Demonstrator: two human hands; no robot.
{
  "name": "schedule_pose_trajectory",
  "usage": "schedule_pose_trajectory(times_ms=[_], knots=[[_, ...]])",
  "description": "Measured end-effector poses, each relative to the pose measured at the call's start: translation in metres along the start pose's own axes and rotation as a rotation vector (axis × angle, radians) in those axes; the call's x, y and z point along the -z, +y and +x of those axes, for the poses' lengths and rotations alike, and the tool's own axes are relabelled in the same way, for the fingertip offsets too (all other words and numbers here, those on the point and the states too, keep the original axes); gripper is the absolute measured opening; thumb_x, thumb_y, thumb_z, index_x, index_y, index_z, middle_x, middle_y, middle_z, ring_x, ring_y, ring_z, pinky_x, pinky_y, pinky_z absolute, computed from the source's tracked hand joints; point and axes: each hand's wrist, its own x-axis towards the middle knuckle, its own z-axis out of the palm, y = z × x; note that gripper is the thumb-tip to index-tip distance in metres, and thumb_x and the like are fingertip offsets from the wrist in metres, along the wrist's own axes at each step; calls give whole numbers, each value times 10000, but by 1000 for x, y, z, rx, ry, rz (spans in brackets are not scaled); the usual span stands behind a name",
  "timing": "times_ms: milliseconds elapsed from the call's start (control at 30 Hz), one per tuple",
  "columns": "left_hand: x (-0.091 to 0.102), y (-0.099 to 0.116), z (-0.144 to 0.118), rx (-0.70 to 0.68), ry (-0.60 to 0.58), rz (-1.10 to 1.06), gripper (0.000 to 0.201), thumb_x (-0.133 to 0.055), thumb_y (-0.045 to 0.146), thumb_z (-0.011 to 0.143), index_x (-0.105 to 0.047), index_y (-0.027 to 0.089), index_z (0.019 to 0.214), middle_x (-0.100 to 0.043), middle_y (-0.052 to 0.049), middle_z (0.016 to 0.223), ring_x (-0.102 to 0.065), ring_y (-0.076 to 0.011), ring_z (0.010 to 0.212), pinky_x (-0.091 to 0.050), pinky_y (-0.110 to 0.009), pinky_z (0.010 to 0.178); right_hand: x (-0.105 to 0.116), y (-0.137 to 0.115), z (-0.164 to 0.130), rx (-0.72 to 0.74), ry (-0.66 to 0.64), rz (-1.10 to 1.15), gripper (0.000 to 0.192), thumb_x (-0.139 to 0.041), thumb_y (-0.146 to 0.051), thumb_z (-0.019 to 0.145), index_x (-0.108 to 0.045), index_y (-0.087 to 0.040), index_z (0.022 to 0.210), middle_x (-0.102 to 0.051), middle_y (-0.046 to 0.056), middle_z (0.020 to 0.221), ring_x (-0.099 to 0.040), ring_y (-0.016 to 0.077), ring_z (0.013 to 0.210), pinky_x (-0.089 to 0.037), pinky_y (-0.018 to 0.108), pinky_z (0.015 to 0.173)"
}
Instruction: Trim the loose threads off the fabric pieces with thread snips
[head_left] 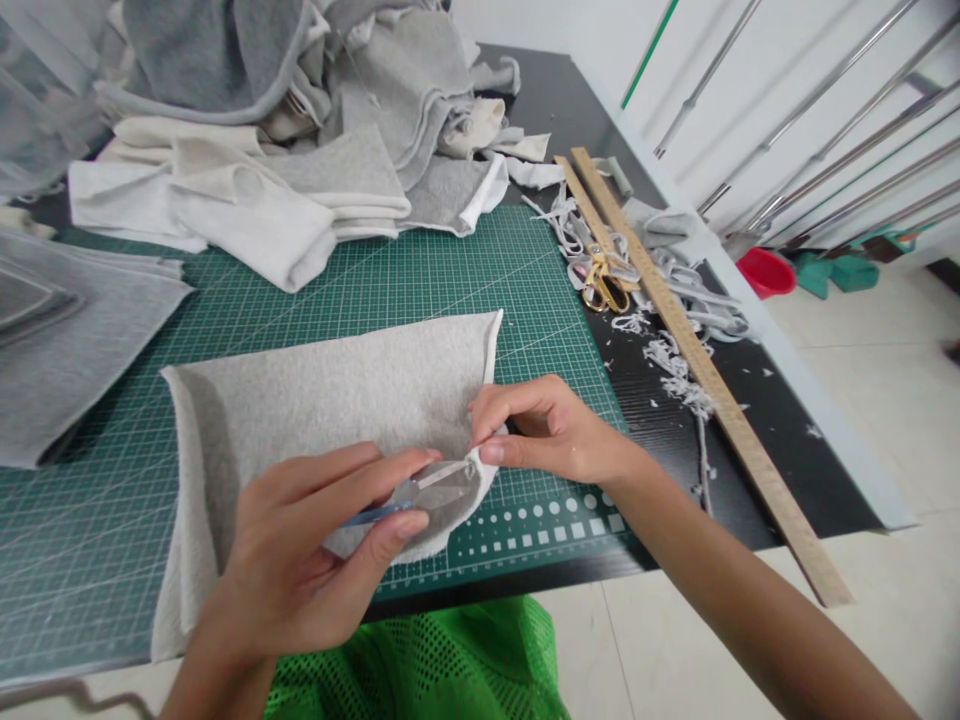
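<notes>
A light grey piece of fabric [337, 385] lies on the green cutting mat [517, 260], its side edges curling up pale. My left hand [315, 540] grips a pair of thread snips [442, 480] with bluish handles and metal blades. The blade tips point right and reach the fabric's right edge. There, my right hand [540, 430] pinches that edge between thumb and fingers, right by the tips. Whether the blades touch a thread or the cloth itself is too small to tell. The snips' handles are partly hidden in my left palm.
Heaped grey and white fabric [270, 190] covers the back of the table. More grey cloth [82, 330] lies at the left. Gold-handled scissors [604, 285], a long wooden ruler [675, 310] and lint scraps [675, 365] are on the right. The black table edge [517, 575] runs close in front.
</notes>
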Motion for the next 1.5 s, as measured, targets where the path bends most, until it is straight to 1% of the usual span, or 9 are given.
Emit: schedule_pose_trajectory(times_ms=[267, 533, 800, 1100, 1167, 1233, 1300, 1400, 1500], knots=[[-3, 2, -1, 24, -11, 30, 260, -669, 282, 914, -704, 277, 1171, -718, 18, 916, -682, -86, 694, -549, -214, 605, 0, 2, -1, 22, 3, -17, 23, -756, -173, 855, -757, -151, 847, -683, 5, 762, -600, 121, 732, -451, 289, 711], [-4, 2, 4, -14, -11, 67, 242, -662, 269, 929, -696, 241, 1167, -715, 2, 900, -687, -90, 683, -551, -210, 591, -1, 1, -1, 35, -3, -52, 18, -755, -171, 856, -752, -155, 846, -683, 4, 759, -599, 123, 740, -453, 290, 712], [-6, 2, 8, -80, -17, 98, 220, -663, 235, 933, -690, 227, 1152, -719, 4, 847, -676, -91, 638, -547, -207, 556, 0, 2, -1, 34, -10, -30, 12, -753, -167, 862, -760, -158, 862, -687, 3, 766, -606, 123, 746, -454, 288, 718], [-6, 5, 11, -52, -8, 66, 197, -654, 188, 931, -704, 234, 1116, -717, 35, 794, -603, -52, 526, -498, -186, 493, 0, 1, -1, 32, -13, -43, 34, -751, -187, 871, -755, -157, 855, -683, 5, 769, -602, 124, 748, -458, 285, 718], [-4, 6, 10, -14, 24, 39, 212, -668, 202, 921, -711, 258, 1121, -725, 35, 826, -618, -57, 551, -515, -191, 508, 0, 0, 0, 27, -9, -33, 41, -749, -189, 873, -751, -158, 846, -687, 7, 769, -607, 125, 748, -466, 283, 717], [-2, 7, 8, 39, 46, 11, 238, -671, 214, 918, -710, 290, 1140, -737, 30, 874, -666, -88, 637, -548, -216, 550, 0, 0, 0, 20, -3, -17, 41, -751, -184, 869, -750, -157, 837, -690, 10, 773, -610, 124, 749, -468, 280, 716], [-1, 7, 6, 69, 36, -11, 267, -662, 218, 922, -698, 305, 1172, -738, 23, 895, -694, -116, 709, -564, -237, 574, 0, -1, 1, 15, 0, -5, 37, -753, -177, 865, -751, -157, 834, -690, 10, 776, -608, 121, 746, -466, 277, 715], [-1, 5, 6, 28, 21, -19, 305, -673, 231, 913, -681, 282, 1214, -723, 16, 866, -685, -113, 677, -541, -227, 532, 0, -1, 1, 3, 4, -1, 46, -755, -191, 865, -752, -159, 832, -688, 11, 788, -605, 120, 747, -466, 278, 719], [-4, 5, 7, 2, 9, 32, 291, -683, 234, 907, -682, 254, 1198, -718, 11, 846, -680, -112, 658, -538, -225, 535, 0, -1, 0, -6, 3, 4, 63, -756, -206, 866, -752, -158, 826, -684, 14, 790, -602, 126, 757, -466, 286, 729]])
